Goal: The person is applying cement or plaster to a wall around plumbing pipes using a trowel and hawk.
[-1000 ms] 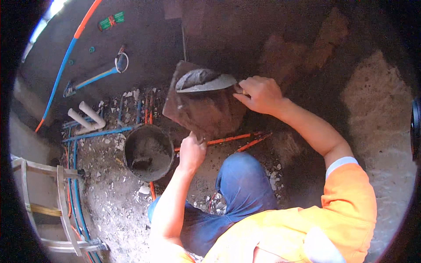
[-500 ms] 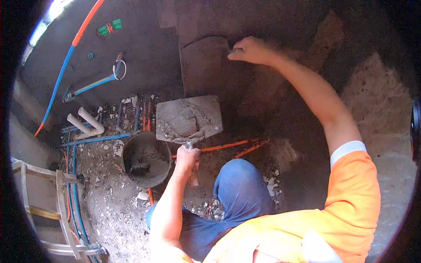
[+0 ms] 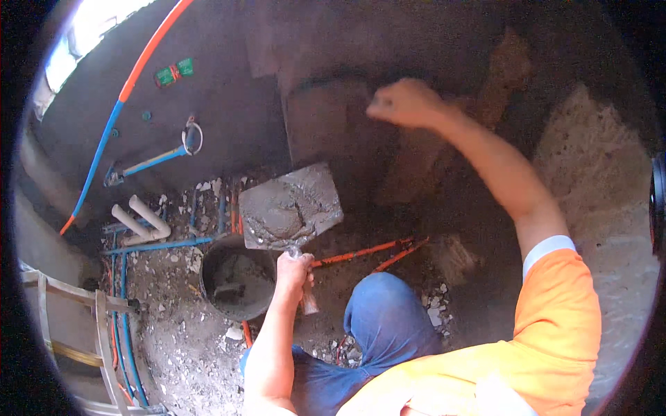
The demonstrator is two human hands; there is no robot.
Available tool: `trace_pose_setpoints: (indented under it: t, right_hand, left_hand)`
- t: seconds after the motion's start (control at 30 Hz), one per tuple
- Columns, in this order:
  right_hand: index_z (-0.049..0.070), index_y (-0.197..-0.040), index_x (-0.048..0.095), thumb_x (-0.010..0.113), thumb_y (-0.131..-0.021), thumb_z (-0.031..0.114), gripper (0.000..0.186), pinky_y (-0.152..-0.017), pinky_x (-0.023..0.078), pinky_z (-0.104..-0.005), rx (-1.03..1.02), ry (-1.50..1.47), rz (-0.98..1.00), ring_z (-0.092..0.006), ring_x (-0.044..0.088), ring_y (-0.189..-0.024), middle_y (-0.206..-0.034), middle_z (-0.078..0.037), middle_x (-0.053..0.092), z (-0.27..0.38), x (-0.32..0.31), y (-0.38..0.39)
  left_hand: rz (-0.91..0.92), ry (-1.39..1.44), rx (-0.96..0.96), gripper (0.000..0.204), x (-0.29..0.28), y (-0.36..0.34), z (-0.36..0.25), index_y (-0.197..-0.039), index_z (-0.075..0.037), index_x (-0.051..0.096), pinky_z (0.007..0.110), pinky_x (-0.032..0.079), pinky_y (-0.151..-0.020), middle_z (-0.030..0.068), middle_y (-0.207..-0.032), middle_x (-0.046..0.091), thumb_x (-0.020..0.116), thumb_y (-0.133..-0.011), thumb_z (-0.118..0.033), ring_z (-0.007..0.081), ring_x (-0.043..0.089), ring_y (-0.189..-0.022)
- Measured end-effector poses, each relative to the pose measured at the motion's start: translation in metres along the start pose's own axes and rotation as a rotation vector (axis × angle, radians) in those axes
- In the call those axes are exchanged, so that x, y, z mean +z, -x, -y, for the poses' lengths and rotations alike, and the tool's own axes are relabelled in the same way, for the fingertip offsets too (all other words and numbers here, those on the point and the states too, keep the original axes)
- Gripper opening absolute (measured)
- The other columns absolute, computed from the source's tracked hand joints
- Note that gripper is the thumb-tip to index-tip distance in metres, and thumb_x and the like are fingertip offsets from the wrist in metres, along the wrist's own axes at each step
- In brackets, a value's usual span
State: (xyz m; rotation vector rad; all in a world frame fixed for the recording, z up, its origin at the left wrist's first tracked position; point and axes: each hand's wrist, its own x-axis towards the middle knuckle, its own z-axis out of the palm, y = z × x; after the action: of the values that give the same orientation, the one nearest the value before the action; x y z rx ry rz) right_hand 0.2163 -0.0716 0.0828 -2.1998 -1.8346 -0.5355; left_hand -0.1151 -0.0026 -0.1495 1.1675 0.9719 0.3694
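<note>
My left hand (image 3: 294, 269) is closed round the handle of a flat, square mortar hawk (image 3: 253, 232), held tilted with its right side higher. A heap of wet grey mortar (image 3: 295, 204) lies on its face. My right arm reaches up to the dark wall, where my right hand (image 3: 409, 102) is closed on what looks like a plastering trowel; its blade shows only as a dark, blurred edge. Beside that fist is a smoother, lighter patch of plaster (image 3: 326, 121). Below the hawk's left part stands a round bucket (image 3: 208, 281) with grey mortar inside, partly hidden.
Blue pipes (image 3: 173, 244) and orange pipes (image 3: 361, 251) run along the rubble-strewn floor. White bent pipes (image 3: 149, 218) stick up at the left. An orange-and-blue hose (image 3: 111, 128) curves along the wall. A metal ladder-like frame (image 3: 103, 333) lies at the lower left.
The hawk has turned anticlockwise, its right side now higher. My right hand appears slightly lower and farther right. The whole view has shifted a little, so fixed things appear lower.
</note>
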Motion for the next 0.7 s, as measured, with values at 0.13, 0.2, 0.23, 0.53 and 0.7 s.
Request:
trace_pose_setpoints:
  t: [0.13, 0.2, 0.23, 0.53, 0.7]
  right_hand:
    - [0.006, -0.081, 0.064, 0.058, -0.081, 0.051, 0.046, -0.069, 0.046, -0.045, 0.029, 0.027, 0.075, -0.0372, 0.06, -0.078, -0.077, -0.016, 0.063, 0.008, -0.024, -0.022]
    - [0.003, -0.083, 0.065, 0.059, -0.081, 0.052, 0.049, -0.068, 0.045, -0.0451, 0.037, -0.04, 0.031, -0.0369, 0.06, -0.078, -0.08, -0.017, 0.063, 0.006, -0.044, -0.034]
    - [0.003, -0.083, 0.065, 0.059, -0.081, 0.052, 0.049, -0.068, 0.045, -0.0451, 0.043, -0.033, 0.024, -0.0369, 0.06, -0.078, -0.08, -0.017, 0.063, 0.001, -0.053, -0.039]
    - [0.005, -0.09, 0.07, 0.059, -0.077, 0.059, 0.056, -0.076, 0.05, -0.041, 0.116, -0.088, -0.195, -0.0319, 0.064, -0.079, -0.082, -0.017, 0.067, -0.018, -0.131, -0.056]
    - [0.003, -0.088, 0.067, 0.065, -0.077, 0.053, 0.051, -0.064, 0.049, -0.0377, 0.064, 0.007, -0.53, -0.0215, 0.063, -0.068, -0.072, -0.009, 0.065, -0.042, -0.152, -0.043]
  left_hand:
    - [0.0, -0.008, -0.001, 0.013, 0.0, 0.003, -0.006, -0.069, -0.008, 0.047, 0.03, 0.037, -0.036, 0.0014, -0.056, 0.047, 0.06, -0.072, -0.007, 0.0134, 0.044, -0.039]
    - [-0.001, 0.001, -0.032, 0.013, -0.004, 0.005, -0.004, -0.069, -0.007, 0.047, 0.03, 0.036, -0.036, 0.0012, -0.056, 0.046, 0.061, -0.072, -0.007, 0.0132, 0.043, -0.039]
    - [0.007, -0.002, -0.024, 0.013, -0.002, 0.005, -0.005, -0.069, -0.007, 0.047, 0.03, 0.036, -0.036, 0.0012, -0.056, 0.046, 0.061, -0.072, -0.007, 0.0132, 0.043, -0.039]
    - [0.021, -0.009, 0.016, 0.015, -0.006, -0.001, 0.009, -0.072, -0.006, 0.047, 0.032, 0.037, -0.034, 0.0036, -0.056, 0.046, 0.061, -0.073, -0.007, 0.0161, 0.044, -0.038]
    - [0.069, -0.045, 0.038, 0.013, -0.007, -0.013, 0.012, -0.07, -0.007, 0.048, 0.031, 0.036, -0.035, 0.0027, -0.056, 0.047, 0.061, -0.073, -0.008, 0.0153, 0.043, -0.039]
